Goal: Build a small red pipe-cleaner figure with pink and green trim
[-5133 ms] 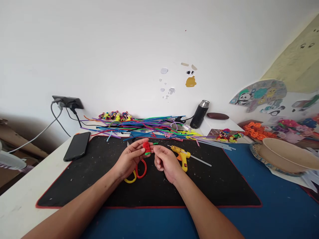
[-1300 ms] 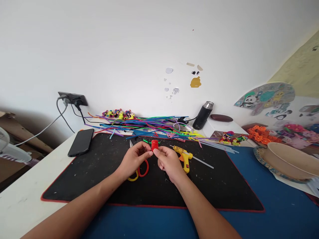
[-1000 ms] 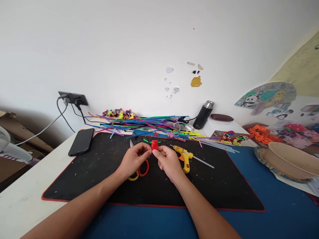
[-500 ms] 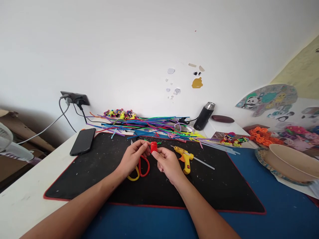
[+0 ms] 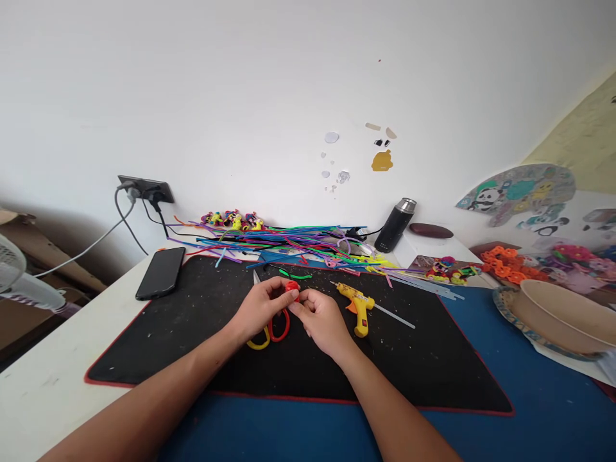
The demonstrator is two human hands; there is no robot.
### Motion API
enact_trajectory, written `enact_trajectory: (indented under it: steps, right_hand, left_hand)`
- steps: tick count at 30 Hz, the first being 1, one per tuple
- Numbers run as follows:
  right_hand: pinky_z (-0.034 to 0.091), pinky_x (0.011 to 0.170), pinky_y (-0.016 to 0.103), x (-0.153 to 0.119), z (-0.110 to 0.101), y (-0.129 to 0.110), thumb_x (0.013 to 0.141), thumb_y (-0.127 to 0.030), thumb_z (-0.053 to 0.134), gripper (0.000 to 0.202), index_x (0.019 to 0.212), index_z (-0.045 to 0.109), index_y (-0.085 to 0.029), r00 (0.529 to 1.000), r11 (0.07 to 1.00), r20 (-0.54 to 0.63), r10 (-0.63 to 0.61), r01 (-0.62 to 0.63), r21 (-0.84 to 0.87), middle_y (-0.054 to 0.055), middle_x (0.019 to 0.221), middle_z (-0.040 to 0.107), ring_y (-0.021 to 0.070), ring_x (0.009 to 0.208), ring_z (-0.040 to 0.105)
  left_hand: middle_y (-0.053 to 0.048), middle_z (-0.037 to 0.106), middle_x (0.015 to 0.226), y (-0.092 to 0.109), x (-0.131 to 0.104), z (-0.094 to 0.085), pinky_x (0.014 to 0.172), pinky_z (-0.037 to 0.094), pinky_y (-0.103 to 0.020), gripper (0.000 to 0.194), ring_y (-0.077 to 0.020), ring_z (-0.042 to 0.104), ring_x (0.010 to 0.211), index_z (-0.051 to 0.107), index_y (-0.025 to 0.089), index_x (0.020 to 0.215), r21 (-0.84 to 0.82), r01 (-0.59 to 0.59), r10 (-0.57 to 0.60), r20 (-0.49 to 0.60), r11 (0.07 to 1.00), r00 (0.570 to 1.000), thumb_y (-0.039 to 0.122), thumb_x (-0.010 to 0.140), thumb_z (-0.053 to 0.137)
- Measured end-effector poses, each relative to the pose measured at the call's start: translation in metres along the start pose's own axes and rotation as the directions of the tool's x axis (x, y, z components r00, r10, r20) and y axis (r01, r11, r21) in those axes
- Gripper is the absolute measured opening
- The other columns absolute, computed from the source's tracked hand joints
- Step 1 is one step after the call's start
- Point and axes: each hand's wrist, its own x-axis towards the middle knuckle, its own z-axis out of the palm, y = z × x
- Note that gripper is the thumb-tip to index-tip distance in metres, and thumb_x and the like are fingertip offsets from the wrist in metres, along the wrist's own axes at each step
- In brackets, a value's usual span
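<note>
Over the middle of a black mat point(image 5: 192, 346), both hands pinch a small red coil point(image 5: 292, 286), which looks like wound pipe cleaner. My left hand point(image 5: 262, 307) grips it from the left, thumb across its front. On the other side my right hand point(image 5: 323, 319) has thumb and fingertips closed on its lower right. Much of the coil is hidden by the fingers. Scissors point(image 5: 280, 327) with red and yellow handles lie beneath my left hand, partly covered. A yellow glue gun point(image 5: 359, 308) with a clear glue stick rests right of my right hand. Short green pieces point(image 5: 296, 276) lie just beyond.
Many coloured pipe cleaners point(image 5: 289, 239) stretch along the wall, near several small figures point(image 5: 235, 220). A phone point(image 5: 160, 273) lies left, a black flask point(image 5: 395, 224) stands back right. A beige bowl point(image 5: 568, 314) sits far right, and a fan point(image 5: 29, 282) far left.
The red coil has moved slightly down and left and turned between my fingers. My left thumb now covers more of it. The green pieces behind show more fully.
</note>
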Motion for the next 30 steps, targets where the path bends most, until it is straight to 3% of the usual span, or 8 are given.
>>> enact_trajectory:
  steps: [7,13,21,26,30]
  right_hand:
    - [0.028,0.048,0.025,0.002,-0.001,0.006,0.092,-0.043,0.069,0.024,0.088,0.068,-0.019,0.999,0.996,-0.029,-0.029,0.027,-0.088,-0.007,0.052,0.047,0.0107,0.046,0.042]
    - [0.027,0.045,0.025,0.003,0.000,0.008,0.090,-0.046,0.070,0.027,0.087,0.065,-0.020,1.000,1.000,-0.008,-0.018,0.017,-0.011,-0.009,0.051,0.045,0.0099,0.041,0.041]
    - [0.025,0.041,0.023,0.003,-0.001,0.004,0.087,-0.064,0.068,0.047,0.097,0.066,-0.018,0.994,0.974,0.068,0.081,-0.094,0.207,-0.008,0.049,0.051,0.0088,0.039,0.040]
    - [0.024,0.041,0.023,0.003,-0.001,0.004,0.088,-0.064,0.068,0.047,0.096,0.067,-0.018,0.993,0.963,0.091,0.072,-0.093,0.253,-0.008,0.047,0.050,0.0088,0.038,0.040]
    - [0.024,0.040,0.023,0.005,0.000,0.006,0.090,-0.063,0.066,0.045,0.091,0.066,-0.018,0.997,0.962,0.070,0.022,-0.040,0.271,-0.011,0.041,0.041,0.0091,0.036,0.037]
  left_hand:
    - [-0.003,0.067,0.084,-0.003,-0.001,-0.001,0.062,0.047,-0.028,0.045,-0.0165,0.058,0.067,0.073,0.016,0.098,0.113,-0.020,0.018,0.020,0.993,1.000,0.060,0.086,0.071]
    - [-0.003,0.069,0.083,-0.005,0.000,-0.001,0.063,0.050,-0.028,0.043,-0.0154,0.060,0.066,0.075,0.016,0.096,0.002,-0.009,0.009,0.033,1.000,0.999,0.057,0.083,0.076]
    - [-0.004,0.073,0.086,-0.009,0.004,0.001,0.064,0.049,-0.025,0.046,-0.0152,0.061,0.072,0.077,0.016,0.098,-0.257,0.042,-0.067,-0.088,0.966,0.994,0.049,0.069,0.091]
    - [-0.004,0.073,0.086,-0.010,0.003,0.001,0.064,0.048,-0.025,0.042,-0.0140,0.060,0.071,0.078,0.016,0.095,-0.255,0.031,-0.055,-0.088,0.967,0.995,0.048,0.070,0.091]
    - [-0.003,0.072,0.081,-0.010,0.003,0.001,0.061,0.047,-0.025,0.047,-0.0134,0.059,0.067,0.078,0.016,0.105,-0.267,0.020,-0.042,-0.079,0.963,0.996,0.049,0.073,0.089]
